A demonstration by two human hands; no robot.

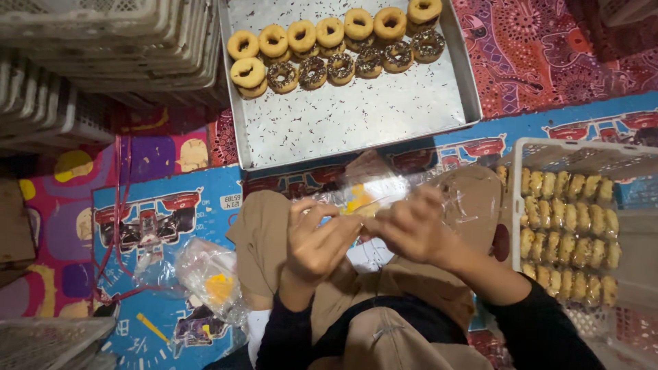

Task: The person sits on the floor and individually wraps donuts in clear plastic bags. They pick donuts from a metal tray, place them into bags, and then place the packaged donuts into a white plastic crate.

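Note:
My left hand [317,240] and my right hand [411,226] are together over my lap, both gripping a clear plastic bag [373,188] with a yellow patch on it. The bag's film spreads out to the right over my knee. Ahead lies a metal tray [356,116] with two rows of doughnuts [336,48] along its far side, some plain golden, some chocolate-topped with sprinkles. Loose sprinkles dot the tray's bare floor.
A white plastic crate [528,154] at my right holds rows of bagged pastries [569,233]. A pile of clear bags [209,277] lies on the patterned mat at my left, beside red strings [123,205]. Stacked white crates [103,48] fill the upper left.

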